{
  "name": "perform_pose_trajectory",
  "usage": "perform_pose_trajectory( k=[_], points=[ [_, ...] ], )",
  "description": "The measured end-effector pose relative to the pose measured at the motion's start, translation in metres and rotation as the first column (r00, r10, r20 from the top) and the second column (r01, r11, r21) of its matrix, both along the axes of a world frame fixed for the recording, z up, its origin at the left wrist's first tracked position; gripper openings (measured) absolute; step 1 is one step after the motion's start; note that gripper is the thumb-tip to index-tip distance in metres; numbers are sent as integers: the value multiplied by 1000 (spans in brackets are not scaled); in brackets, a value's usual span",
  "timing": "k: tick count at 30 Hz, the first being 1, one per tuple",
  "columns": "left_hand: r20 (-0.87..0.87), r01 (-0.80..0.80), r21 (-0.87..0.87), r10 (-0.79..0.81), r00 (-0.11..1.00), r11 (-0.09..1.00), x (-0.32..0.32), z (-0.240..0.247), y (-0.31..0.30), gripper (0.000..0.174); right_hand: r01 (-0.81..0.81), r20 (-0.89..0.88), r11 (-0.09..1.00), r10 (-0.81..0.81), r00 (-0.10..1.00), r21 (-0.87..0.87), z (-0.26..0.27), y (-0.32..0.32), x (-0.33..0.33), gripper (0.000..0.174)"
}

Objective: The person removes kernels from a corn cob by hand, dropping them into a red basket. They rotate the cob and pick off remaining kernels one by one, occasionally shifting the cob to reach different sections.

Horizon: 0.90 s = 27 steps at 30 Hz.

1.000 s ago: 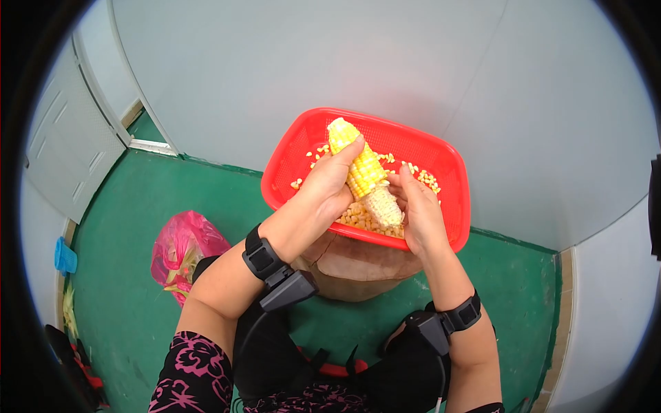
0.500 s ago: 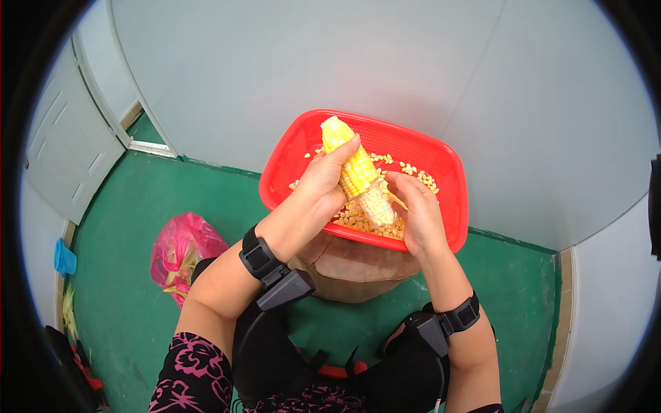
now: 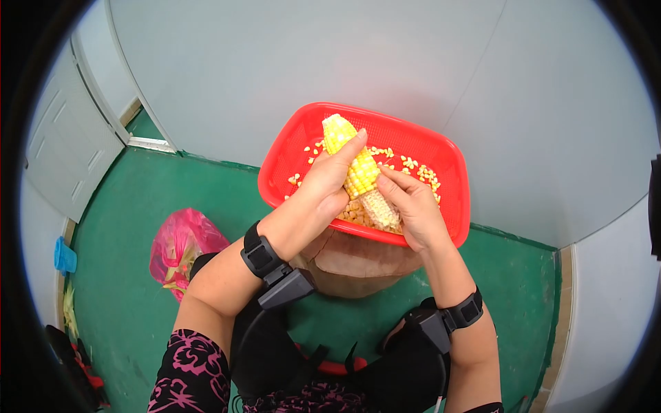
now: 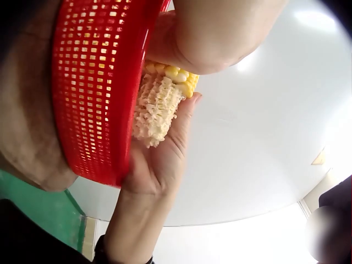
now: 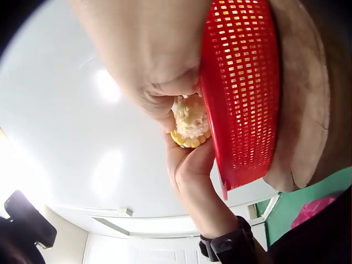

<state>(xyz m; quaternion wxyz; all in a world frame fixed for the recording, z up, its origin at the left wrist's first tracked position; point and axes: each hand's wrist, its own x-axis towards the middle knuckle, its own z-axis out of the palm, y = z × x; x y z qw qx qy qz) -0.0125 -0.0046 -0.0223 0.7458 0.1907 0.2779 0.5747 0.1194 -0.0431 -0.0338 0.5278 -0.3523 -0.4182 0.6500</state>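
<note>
The left hand (image 3: 329, 180) grips a yellow corn cob (image 3: 361, 173) around its middle, thumb along the top, above a red basket (image 3: 451, 196). Kernels cover the cob's upper part; the lower end is bare and pale (image 4: 157, 113). At the border between kernels and bare cob, the right hand (image 3: 418, 210) touches with its thumb, its fingers bent around the cob's side. In the right wrist view the bare end (image 5: 191, 116) lies between both hands. Loose kernels (image 3: 427, 175) are scattered in the basket, partly hidden by the hands and cob.
The basket stands on a round wooden stump (image 3: 358, 265). On the green floor (image 3: 124, 227) to the left lies a pink plastic bag (image 3: 182, 241) with husks, and farther left a blue container (image 3: 65, 256). A grey wall (image 3: 385, 55) rises behind the basket.
The right hand has moved up and left, its thumb now against the kernel edge, after standing beside the cob with fingers more spread. The left hand keeps its grip; the cob has shifted slightly.
</note>
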Motion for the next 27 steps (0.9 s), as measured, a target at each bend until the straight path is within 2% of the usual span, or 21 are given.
perform_pose_trajectory(
  k=[4, 7, 10, 13, 16, 19, 22, 27],
  points=[
    [64, 37, -40, -35, 997, 999, -2, 0, 4, 26, 22, -5, 1000, -22, 1000, 0, -4, 2, -1, 33],
    [131, 80, -85, -68, 989, 993, -2, 4, 3, 27, -11, -45, 996, 7, 999, -87, -6, 6, 6, 29],
    [124, 77, -92, -65, 990, 993, 0, 6, 1, 28, 78, -56, 985, -88, 995, -157, -4, 5, 4, 30],
    [104, 39, -62, -33, 994, 997, 1, 4, 1, 27, 200, 22, 969, -199, 980, -143, -3, 4, 2, 34],
    [65, 12, -27, -10, 998, 1000, 2, 0, 3, 26, 186, -21, 982, -187, 982, -37, 9, -3, -4, 36],
    [55, -9, -38, 11, 998, 999, 0, -6, 7, 24, 83, 162, 991, -99, 982, 106, 6, -5, -8, 40],
    [64, -25, -58, 29, 998, 998, 1, -10, 10, 22, 84, 216, 986, -115, 970, 146, -4, 1, -6, 39],
    [73, -24, -48, 27, 997, 999, 1, -6, 7, 23, 88, 128, 991, -101, 987, 100, -6, 2, -3, 31]
  ],
)
